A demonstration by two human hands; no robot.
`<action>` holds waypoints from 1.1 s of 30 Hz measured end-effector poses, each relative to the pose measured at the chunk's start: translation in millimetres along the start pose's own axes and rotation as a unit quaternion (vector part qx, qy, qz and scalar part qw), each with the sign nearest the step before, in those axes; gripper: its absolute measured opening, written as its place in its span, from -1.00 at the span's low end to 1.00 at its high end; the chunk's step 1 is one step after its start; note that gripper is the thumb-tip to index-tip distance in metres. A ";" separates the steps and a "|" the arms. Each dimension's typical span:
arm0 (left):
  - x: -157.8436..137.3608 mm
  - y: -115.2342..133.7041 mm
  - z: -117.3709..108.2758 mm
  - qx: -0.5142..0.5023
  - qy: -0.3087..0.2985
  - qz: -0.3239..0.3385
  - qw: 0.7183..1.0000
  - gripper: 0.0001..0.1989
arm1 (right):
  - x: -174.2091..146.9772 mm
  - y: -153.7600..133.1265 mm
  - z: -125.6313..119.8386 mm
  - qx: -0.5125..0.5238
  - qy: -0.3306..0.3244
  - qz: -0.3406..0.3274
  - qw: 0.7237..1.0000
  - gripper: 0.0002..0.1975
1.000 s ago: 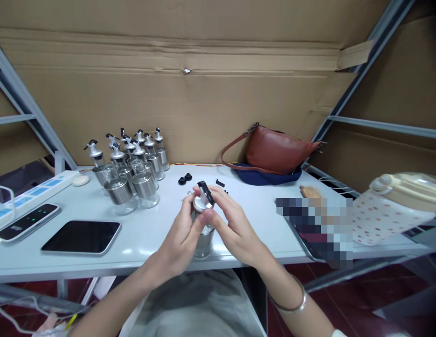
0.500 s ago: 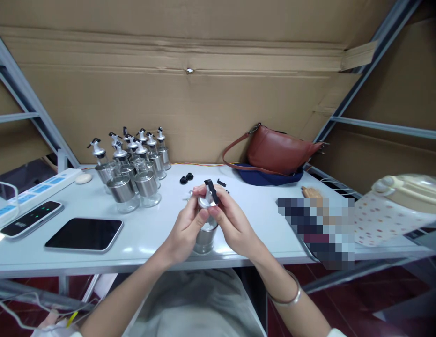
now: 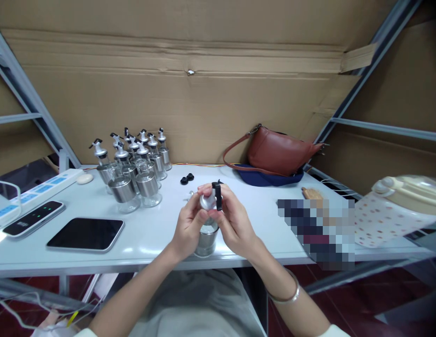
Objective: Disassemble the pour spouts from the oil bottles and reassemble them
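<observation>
A silver pourer spout (image 3: pixel 206 202) with a black flip cap (image 3: pixel 218 196) is gripped from both sides by my closed fingers. My left hand (image 3: pixel 187 225) holds its left side, and my right hand (image 3: pixel 238 225) is at the right, beside the black cap. Directly below stands a glass oil bottle (image 3: pixel 205 239) with a steel sleeve, near the table's front edge. My fingers hide the bottle's neck, so whether the spout is seated in it cannot be seen.
Several bottles with silver spouts (image 3: pixel 147 183) stand at the left back. Two black stoppers (image 3: pixel 187 178) lie mid-table. A black-topped scale (image 3: pixel 86 234) and a power strip (image 3: pixel 45 189) are left. A brown bag (image 3: pixel 274 152) rests on dark blue cloth; a dotted container (image 3: pixel 389 213) stands right.
The spout's black cap has turned and shifted slightly right between my fingers. Both hands stay around the spout above the bottle.
</observation>
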State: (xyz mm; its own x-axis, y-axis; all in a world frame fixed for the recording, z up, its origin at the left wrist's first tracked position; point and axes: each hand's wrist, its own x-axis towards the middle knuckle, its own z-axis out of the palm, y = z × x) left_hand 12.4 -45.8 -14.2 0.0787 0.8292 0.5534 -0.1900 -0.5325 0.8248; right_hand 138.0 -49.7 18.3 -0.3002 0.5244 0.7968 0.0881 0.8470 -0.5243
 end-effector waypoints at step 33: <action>75.7 93.8 -182.3 0.259 0.337 0.178 0.887 -0.80 | -16.0 9.9 -8.3 0.143 0.213 0.233 0.938 -0.53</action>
State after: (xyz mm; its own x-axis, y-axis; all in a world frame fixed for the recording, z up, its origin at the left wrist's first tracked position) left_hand -177.9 -1.9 84.0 -0.5326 0.4126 0.7390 0.4044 -0.6430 0.6504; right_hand 151.5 -49.0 2.9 0.1195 0.8703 0.4778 -0.1607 0.4919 -0.8557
